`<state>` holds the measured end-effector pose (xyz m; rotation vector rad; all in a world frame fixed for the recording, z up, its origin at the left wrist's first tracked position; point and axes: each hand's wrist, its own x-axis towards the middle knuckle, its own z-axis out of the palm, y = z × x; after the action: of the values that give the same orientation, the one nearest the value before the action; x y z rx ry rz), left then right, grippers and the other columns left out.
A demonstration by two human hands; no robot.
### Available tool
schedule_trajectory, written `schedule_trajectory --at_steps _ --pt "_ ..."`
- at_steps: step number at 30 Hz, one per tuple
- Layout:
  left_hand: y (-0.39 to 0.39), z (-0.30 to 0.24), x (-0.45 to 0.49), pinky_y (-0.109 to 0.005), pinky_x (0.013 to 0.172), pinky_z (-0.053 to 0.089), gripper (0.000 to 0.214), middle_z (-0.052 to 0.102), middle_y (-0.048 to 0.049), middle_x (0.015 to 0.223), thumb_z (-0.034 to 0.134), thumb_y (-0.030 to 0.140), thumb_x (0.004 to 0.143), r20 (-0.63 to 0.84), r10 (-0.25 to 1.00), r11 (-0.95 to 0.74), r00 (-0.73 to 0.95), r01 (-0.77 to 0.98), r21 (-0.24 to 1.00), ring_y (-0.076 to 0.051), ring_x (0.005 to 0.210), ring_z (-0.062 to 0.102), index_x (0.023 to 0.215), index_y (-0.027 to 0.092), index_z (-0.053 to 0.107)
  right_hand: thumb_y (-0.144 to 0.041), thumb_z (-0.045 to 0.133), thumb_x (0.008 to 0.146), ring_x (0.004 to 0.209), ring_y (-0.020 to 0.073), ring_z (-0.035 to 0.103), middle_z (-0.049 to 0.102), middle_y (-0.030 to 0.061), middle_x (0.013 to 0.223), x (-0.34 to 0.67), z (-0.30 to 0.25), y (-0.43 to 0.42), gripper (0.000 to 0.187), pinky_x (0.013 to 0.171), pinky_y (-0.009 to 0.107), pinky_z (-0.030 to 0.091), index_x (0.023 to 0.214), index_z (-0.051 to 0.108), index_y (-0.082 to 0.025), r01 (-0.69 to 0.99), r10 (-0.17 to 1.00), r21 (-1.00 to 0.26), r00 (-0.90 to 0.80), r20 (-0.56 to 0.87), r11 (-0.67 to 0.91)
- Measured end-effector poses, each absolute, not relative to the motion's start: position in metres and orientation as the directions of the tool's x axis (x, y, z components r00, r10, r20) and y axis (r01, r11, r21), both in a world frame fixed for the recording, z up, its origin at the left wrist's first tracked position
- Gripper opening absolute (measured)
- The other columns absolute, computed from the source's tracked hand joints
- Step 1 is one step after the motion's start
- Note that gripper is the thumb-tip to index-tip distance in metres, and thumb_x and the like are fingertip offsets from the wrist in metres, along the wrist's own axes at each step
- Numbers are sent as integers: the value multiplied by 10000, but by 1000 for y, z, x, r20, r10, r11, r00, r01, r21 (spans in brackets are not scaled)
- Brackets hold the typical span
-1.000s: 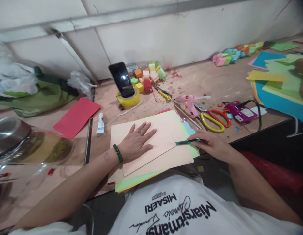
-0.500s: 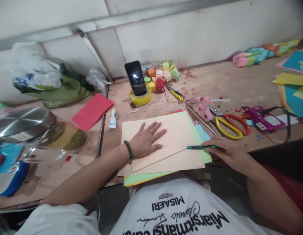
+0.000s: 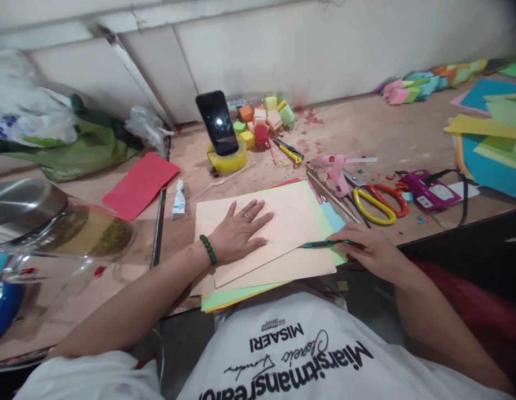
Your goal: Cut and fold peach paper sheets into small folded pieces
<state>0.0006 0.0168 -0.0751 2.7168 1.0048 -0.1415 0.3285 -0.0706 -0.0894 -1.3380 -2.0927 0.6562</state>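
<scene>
Peach sheet (image 3: 289, 214) lies on the near edge of the table (image 3: 345, 125), atop a second peach sheet (image 3: 310, 265) and green and yellow sheets (image 3: 230, 299). Hands well apart. Left hand (image 3: 243, 236): flat on the peach sheet, fingers spread, gripping nothing. Right hand (image 3: 366, 244): fingers closed round a slim green tool (image 3: 318, 244), probably a cutter, its tip at the sheet's slanted near edge. Whether that edge is a fold or a cut, can't tell.

Handling, best guess: sheet is light, flexible, creases and tears easily, likely slides on the layers below. Hold it with a flat palm, away from the edge; lift by a corner, no pinching mid-sheet. Tool looks light and rigid; grip the body, keep fingers off the tip.

Containers: clear jar (image 3: 85, 225) at left, steel lid (image 3: 26, 205) on, yellowish liquid with dark greenish bits inside. Green bag (image 3: 91, 153) has a white plastic bag (image 3: 33, 111) on or in it, can't tell which; contents hidden.
</scene>
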Motion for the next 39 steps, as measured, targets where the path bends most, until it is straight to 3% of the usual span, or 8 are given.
schedule_trajectory --at_steps 11,21,28,39 --pt "16 -75 0 -684 1152 121 703 168 -118 1647 220 655 962 -174 627 -738 760 650 181 -352 1512 156 1540 260 287 -314 535 935 744 176 648 660 53 849 319 -89 -77 219 660 302 539 997 732 -241 624 919 -692 -360 159 364" --pt "26 -76 18 -646 1159 151 693 208 -150 1636 237 636 968 -108 694 -695 712 701 158 -355 1510 160 1542 251 279 -418 567 917 775 194 638 633 72 885 330 -94 -66 255 658 322 539 969 740 -238 676 944 -659 -230 237 330" --pt "24 -70 -4 -661 1159 129 769 180 -150 1641 253 721 919 -153 603 -759 783 622 191 -368 1514 133 1539 267 289 -368 574 921 791 187 646 632 64 880 326 -93 -67 223 685 319 542 988 733 -227 681 927 -630 -251 278 373" --pt "18 -74 -3 -677 1148 123 832 145 -167 1642 336 749 885 -173 599 -756 782 624 197 -377 1515 122 1553 260 258 -359 559 928 742 172 640 633 52 838 324 -97 -57 224 642 296 540 960 754 -251 641 912 -652 -334 238 405"
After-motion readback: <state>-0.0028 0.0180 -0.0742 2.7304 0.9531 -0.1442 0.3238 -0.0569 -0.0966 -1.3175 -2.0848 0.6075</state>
